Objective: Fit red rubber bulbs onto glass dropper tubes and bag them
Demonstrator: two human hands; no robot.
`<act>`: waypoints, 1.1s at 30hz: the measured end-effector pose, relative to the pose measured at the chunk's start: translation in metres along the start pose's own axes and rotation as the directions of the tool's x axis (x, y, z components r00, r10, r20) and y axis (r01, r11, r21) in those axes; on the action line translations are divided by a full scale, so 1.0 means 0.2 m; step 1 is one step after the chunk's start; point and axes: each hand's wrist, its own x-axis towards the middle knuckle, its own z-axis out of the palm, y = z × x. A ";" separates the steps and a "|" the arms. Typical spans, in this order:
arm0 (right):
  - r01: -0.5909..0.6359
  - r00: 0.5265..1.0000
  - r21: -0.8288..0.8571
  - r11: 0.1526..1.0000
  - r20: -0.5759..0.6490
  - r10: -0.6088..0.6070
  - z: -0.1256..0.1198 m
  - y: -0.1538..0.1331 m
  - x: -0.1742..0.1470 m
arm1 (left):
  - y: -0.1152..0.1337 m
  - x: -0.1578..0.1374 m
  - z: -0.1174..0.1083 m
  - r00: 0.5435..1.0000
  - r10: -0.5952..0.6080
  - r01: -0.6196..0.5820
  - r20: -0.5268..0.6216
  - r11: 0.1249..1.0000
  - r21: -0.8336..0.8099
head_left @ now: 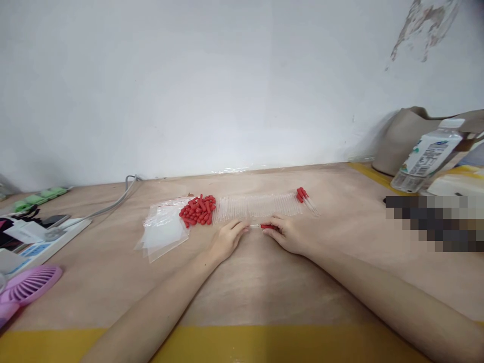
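Observation:
At the middle of the table, my left hand (228,239) pinches a thin clear dropper tube (254,226). Facing it, my right hand (289,235) is closed on a red rubber dropper bulb (267,226). Tube and bulb lie in line between my fingertips; whether they touch is too small to tell. Just beyond my hands runs a row of clear tubes (260,205), laid side by side. To its left is a heap of red rubber bulbs (198,209). A few tubes with red bulbs on their ends (302,195) rest at the row's right end.
Clear plastic bags (164,234) lie left of the heap. Farther left are a white power strip (49,247) with a grey cable and a pink fan (32,285). A plastic bottle (427,156) and a beige bag (397,136) stand at right, before the white wall (227,91).

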 end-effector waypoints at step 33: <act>0.169 0.986 -0.132 0.977 0.008 -0.169 0.07 0.03 -0.02 | 0.02 0.00 -0.02 0.954 0.258 -0.286 0.155 0.939 0.194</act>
